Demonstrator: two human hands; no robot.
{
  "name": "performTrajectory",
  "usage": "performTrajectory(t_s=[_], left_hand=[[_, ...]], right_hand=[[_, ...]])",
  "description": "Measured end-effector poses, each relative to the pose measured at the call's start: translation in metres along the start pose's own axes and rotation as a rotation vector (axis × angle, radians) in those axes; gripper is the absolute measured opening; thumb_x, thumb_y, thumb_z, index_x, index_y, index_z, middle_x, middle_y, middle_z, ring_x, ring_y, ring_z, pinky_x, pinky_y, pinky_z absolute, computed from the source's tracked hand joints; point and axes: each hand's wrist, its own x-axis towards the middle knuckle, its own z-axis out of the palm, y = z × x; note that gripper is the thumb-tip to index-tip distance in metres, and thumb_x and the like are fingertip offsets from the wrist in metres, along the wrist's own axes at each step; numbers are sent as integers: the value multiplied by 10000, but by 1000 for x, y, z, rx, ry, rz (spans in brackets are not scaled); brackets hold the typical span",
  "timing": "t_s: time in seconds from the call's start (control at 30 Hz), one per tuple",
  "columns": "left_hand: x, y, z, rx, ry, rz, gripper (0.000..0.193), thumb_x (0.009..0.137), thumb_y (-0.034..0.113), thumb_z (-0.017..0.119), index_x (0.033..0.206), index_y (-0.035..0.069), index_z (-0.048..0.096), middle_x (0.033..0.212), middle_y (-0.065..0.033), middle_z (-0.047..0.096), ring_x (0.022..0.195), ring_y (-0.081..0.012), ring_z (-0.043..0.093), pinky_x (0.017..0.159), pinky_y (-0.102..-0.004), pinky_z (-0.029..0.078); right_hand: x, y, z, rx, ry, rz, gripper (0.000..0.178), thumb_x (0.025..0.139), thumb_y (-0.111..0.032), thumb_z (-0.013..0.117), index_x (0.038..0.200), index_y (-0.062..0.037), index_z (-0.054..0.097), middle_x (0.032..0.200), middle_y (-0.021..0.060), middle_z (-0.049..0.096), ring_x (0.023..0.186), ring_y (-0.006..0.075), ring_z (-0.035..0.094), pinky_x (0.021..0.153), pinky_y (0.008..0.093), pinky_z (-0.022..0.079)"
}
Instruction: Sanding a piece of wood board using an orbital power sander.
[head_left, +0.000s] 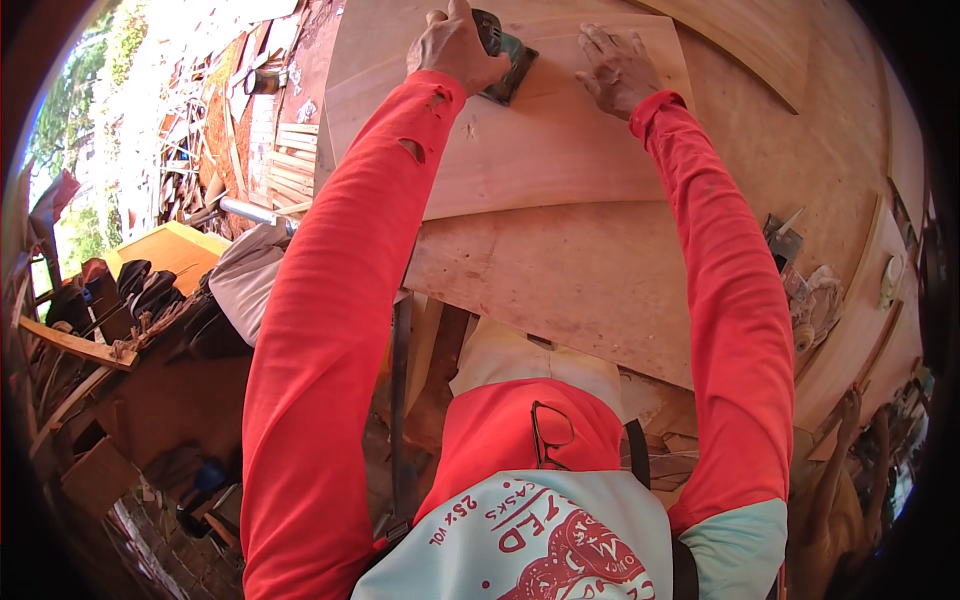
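Observation:
A pale wooden panel lies on the large wooden bench top in front of me, its near edge slightly curved. My left hand is wrapped round a dark green and black power sander, whose flat base sits on the panel. To the right of it, my right hand lies flat on the panel with its fingers spread. Part of the sander's body is hidden by my left hand.
Another wooden board lies at the far right. Small tools and a crumpled bundle sit beyond my right arm. Stacked wood strips and scrap pieces are at the left, near an orange board. What look like another person's arms show at lower right.

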Motion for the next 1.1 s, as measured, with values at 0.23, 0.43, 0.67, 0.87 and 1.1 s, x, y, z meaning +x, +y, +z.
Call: performTrajectory(t_s=[0.23,0.43,0.67,0.87,1.1], left_hand=[[-6,-10,4,0,9,-16,719,689,400,792,1212,21,476,1180,-270,585,1030,-473,653,887,-521,539],[-25,-8,12,-25,1,43,712,697,357,802,1231,31,460,1209,-258,560,1022,-466,656,850,-522,558],[-78,-25,15,-44,-30,81,665,707,332,811,1188,38,459,1166,-240,559,974,-468,658,808,-523,564],[-137,-25,13,-121,-95,157,637,716,269,825,1180,51,448,1150,-246,545,947,-452,643,805,-523,551],[-134,-34,16,-61,-106,206,664,710,287,820,1185,45,425,1161,-240,531,949,-471,657,780,-535,566]], right_hand=[[16,-1,-38,145,-219,101,641,933,-379,626,1466,-59,465,1539,110,440,1435,278,387,1151,502,329],[7,52,6,-96,125,75,647,909,-524,600,1393,-104,512,1303,69,559,1231,276,511,1015,481,390],[-79,-23,-20,12,-92,233,759,914,-445,646,1498,-28,399,1503,113,419,1361,303,417,1124,485,338],[-137,-86,-14,99,-30,352,723,877,-230,684,1498,-7,389,1598,142,320,1486,332,294,1222,492,246],[-138,-109,-15,188,-97,200,697,802,-44,597,1465,41,399,1612,189,291,1507,352,264,1231,512,238]])
